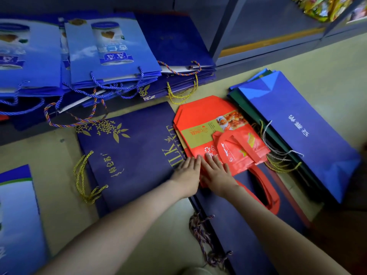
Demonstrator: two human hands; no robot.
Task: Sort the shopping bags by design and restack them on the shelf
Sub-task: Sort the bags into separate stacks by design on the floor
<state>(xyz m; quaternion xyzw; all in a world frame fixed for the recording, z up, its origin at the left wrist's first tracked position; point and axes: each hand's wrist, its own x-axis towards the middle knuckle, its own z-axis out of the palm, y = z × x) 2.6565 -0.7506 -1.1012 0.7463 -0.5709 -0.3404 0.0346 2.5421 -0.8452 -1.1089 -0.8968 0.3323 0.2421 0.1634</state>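
Fingers of left hand and right hand straight, gripping nothing, pressed flat on red non-woven tote bag under them. Sorting looks partway: light-blue printed paper bags piled beyond fingers, navy gold-lettered paper bag left, royal-blue paper bags right; shelf restacking apparently remains.

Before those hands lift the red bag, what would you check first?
1. Hands on red bag: ok, left hand and right hand lie flat at its near edge.
2. Grip taken: not ok, fingers straight, nothing pinched.
3. Handles tucked: not ok, a red handle loop trails over the navy bag beneath.
4. Neighbours clear: not ok, it overlaps the gold-printed navy bag.
5. Matching red pile: cannot tell.
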